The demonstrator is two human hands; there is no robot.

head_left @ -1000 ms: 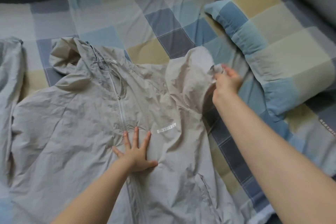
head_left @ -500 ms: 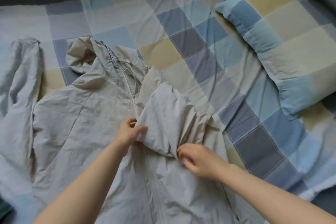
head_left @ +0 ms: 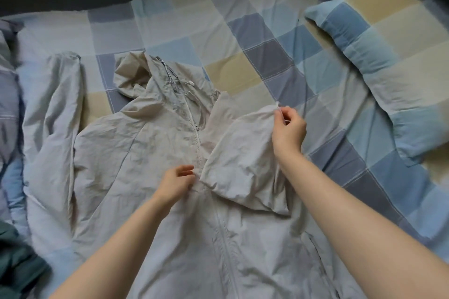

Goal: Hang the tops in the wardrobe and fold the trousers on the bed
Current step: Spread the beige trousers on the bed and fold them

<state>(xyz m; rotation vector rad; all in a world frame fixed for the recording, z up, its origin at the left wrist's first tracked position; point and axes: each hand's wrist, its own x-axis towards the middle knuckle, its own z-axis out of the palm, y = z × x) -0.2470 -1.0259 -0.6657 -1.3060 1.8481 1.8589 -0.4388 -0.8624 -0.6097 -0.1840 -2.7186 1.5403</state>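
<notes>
The beige hooded zip jacket (head_left: 136, 153) lies spread front-up on the checked bedsheet (head_left: 255, 39), thin, crinkly and probably light and slippery. My right hand (head_left: 288, 131) pinches the folded-in sleeve's (head_left: 243, 153) upper edge; my left hand (head_left: 178, 182), fingers curled, presses its lower corner by the zip (head_left: 195, 133), though I cannot tell whether it pinches cloth.

A pale grey, crinkled hooded jacket with a front zip (head_left: 126, 158) lies spread on a bed covered by a blue, grey and cream checked sheet (head_left: 267, 39). The right hand (head_left: 288, 132) pinches the edge of the jacket's folded-over sleeve (head_left: 240, 153), which lies between both hands. The left hand (head_left: 178, 183), fingers curled, rests at the zip beside the sleeve's cuff end. A matching checked pillow (head_left: 379, 41) lies beyond the right hand. A dark green cloth (head_left: 17, 267) sits left of the left forearm.
</notes>
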